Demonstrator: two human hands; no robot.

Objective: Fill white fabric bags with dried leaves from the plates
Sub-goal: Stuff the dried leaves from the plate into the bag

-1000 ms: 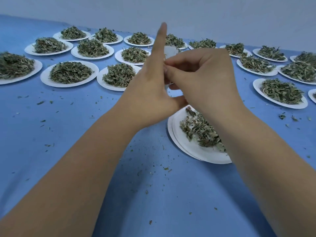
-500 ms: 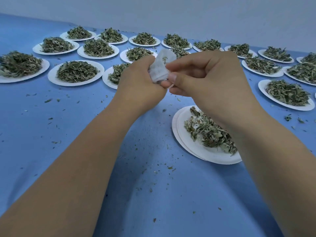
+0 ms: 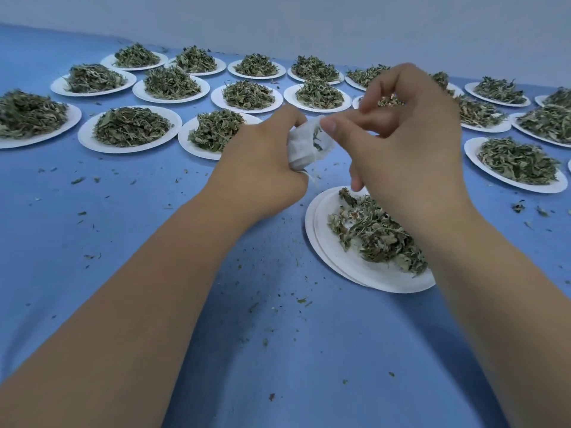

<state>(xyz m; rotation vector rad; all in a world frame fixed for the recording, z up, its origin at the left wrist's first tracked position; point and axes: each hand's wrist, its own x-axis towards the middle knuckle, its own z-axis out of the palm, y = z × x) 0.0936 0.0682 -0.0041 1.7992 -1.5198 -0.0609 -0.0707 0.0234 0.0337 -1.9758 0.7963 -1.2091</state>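
Head view: left hand [image 3: 265, 162] grips small white fabric bag [image 3: 309, 143] round its body, mouth tilted up and rightward. Right hand [image 3: 401, 134] pinches the bag's rim with thumb and forefinger, other fingers curled. Few leaves inside. Nearest white paper plate of dried green leaves [image 3: 355, 267] lies on blue bench [image 3: 123, 242] directly under right hand, likely the one to scoop.

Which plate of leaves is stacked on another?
The nearest plate, below the right hand: a second rim shows along its left edge, and its leaf pile is sparser than the others.
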